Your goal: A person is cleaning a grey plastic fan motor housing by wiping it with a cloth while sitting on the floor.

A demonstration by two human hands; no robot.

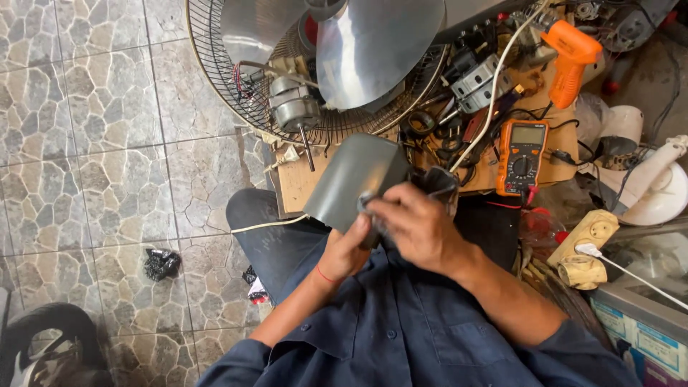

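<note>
Two hands over the lap: left hand point(344, 251) grips grey fan housing point(355, 183); right hand point(416, 226) closed, apparently on a small tool. Risk: housing slips onto motor point(295, 107).

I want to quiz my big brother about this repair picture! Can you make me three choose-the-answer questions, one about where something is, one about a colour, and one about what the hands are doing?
1. Where is the multimeter?
A. On the wooden board, right of the hands
B. On the tiled floor
C. Inside the fan guard

2. What colour is the glue gun?
A. Blue
B. Orange
C. Green

3. What are the hands doing?
A. Resting empty
B. Both holding the dark grey fan blade
C. Holding the glue gun

Answers:
1 A: the multimeter lies on the wooden board.
2 B: the glue gun is bright orange.
3 B: the left hand and right hand grip the dark grey fan blade.
</note>
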